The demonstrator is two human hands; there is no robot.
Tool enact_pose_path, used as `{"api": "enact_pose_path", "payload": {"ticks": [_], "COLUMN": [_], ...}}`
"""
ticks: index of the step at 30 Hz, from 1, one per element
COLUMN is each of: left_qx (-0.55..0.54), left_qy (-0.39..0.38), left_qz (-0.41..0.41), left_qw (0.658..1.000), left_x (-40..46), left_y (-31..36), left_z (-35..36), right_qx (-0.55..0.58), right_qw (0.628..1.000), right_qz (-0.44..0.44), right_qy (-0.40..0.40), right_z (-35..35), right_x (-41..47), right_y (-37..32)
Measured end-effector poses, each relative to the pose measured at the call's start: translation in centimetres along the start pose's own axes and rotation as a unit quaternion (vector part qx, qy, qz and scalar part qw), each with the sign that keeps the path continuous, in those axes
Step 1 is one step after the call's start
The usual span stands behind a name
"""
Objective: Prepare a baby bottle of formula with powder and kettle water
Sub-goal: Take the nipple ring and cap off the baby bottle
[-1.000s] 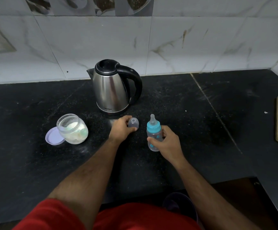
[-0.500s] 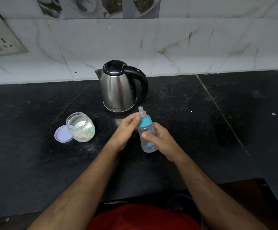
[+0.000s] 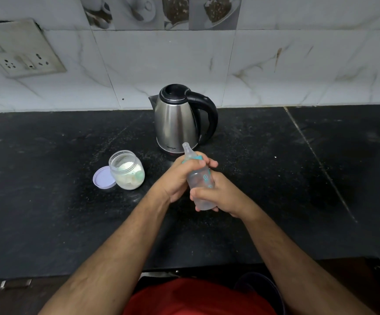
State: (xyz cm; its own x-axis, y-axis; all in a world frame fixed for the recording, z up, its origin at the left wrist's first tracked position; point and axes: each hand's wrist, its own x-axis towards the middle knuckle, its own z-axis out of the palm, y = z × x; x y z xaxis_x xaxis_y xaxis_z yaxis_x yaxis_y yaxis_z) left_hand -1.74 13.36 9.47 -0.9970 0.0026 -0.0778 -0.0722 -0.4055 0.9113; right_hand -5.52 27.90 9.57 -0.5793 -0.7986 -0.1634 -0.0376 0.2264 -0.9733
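step: unscrew teal collar | baby bottle (image 3: 201, 186) lifted above tabletop (image 3: 48, 212), tilted | right hand (image 3: 218, 195) fingers wrapped round body | left hand (image 3: 180, 176) fingers curled over collar | advice: steady body, twist only collar, keep near-upright | powder jar (image 3: 127, 169) open, left; kettle (image 3: 180, 119) behind

The kettle (image 3: 176, 123) at centre is brushed silver with a black lid and handle, on a speckled black counter (image 3: 48, 201). The clear bottle (image 3: 200, 185) wears a teal collar; the jar (image 3: 127, 170) holds pale powder beside its lilac lid (image 3: 102, 178), and white marbled tiles (image 3: 275, 71) fill the top.
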Motion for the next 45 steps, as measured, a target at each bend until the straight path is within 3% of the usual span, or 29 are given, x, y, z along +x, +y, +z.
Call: {"api": "enact_pose_path", "payload": {"ticks": [6, 10, 12, 14, 17, 20, 22, 24, 26, 28, 31, 34, 36, 38, 42, 45], "left_qx": [0.022, 0.043, 0.041, 0.052, 0.057, 0.03, 0.015, -0.005, -0.022, -0.012, 0.037, 0.059, 0.065, 0.057, -0.017, 0.016], "left_qy": [0.055, 0.192, 0.275, 0.301, 0.21, 0.061, -0.015, -0.063, -0.056, 0.004, 0.117, 0.188, 0.214, 0.197, 0.076, 0.035], "left_qz": [0.008, -0.01, -0.023, -0.04, -0.05, -0.034, -0.034, -0.027, -0.018, -0.008, -0.006, -0.018, -0.02, -0.017, -0.034, -0.021], "left_qw": [0.998, 0.98, 0.96, 0.951, 0.975, 0.997, 0.999, 0.998, 0.998, 1.0, 0.992, 0.98, 0.974, 0.979, 0.996, 0.999], "left_x": [-0.4, -0.1, 0.3, 0.6, 0.5, -0.1, -0.3, -0.5, -0.7, -0.8, -0.9, -0.7, -0.8, -1.0, -2.2, -2.8], "left_y": [-0.6, -1.4, -1.9, -2.0, -1.2, -0.2, 0.2, 0.3, 0.0, -0.2, -0.5, -0.7, -0.9, -1.0, -0.7, -0.6], "left_z": [0.7, 2.3, 3.5, 3.7, 2.2, -0.2, -1.3, -1.5, -1.1, -0.5, 0.1, 0.9, 1.2, 1.0, -1.4, -2.7], "right_qx": [-0.078, -0.294, -0.342, -0.344, -0.268, -0.017, 0.078, 0.09, 0.091, 0.076, -0.062, -0.203, -0.274, -0.269, -0.168, -0.126], "right_qw": [0.994, 0.925, 0.9, 0.898, 0.931, 0.992, 0.997, 0.995, 0.995, 0.997, 0.995, 0.962, 0.939, 0.94, 0.968, 0.977], "right_qz": [0.0, 0.055, 0.051, 0.058, 0.057, 0.02, 0.012, 0.006, -0.002, -0.006, 0.004, 0.047, 0.047, 0.042, 0.05, 0.053], "right_qy": [0.073, 0.234, 0.264, 0.269, 0.24, 0.121, 0.021, -0.034, -0.043, -0.02, 0.073, 0.176, 0.203, 0.206, 0.179, 0.166], "right_z": [0.8, 1.9, 2.2, 2.0, 1.4, 0.4, 0.3, 0.6, 0.8, 1.1, 1.5, 2.3, 2.5, 2.5, 1.9, 1.8], "right_x": [-0.3, -0.2, 0.1, 0.5, 0.4, 0.0, -0.5, -0.6, -0.4, -0.3, 0.1, 0.3, 0.4, 0.4, 0.3, 0.3], "right_y": [0.5, 1.4, 1.5, 1.6, 1.5, 1.0, 0.8, 0.8, 1.0, 1.1, 1.6, 2.1, 2.4, 2.4, 2.2, 2.1]}}
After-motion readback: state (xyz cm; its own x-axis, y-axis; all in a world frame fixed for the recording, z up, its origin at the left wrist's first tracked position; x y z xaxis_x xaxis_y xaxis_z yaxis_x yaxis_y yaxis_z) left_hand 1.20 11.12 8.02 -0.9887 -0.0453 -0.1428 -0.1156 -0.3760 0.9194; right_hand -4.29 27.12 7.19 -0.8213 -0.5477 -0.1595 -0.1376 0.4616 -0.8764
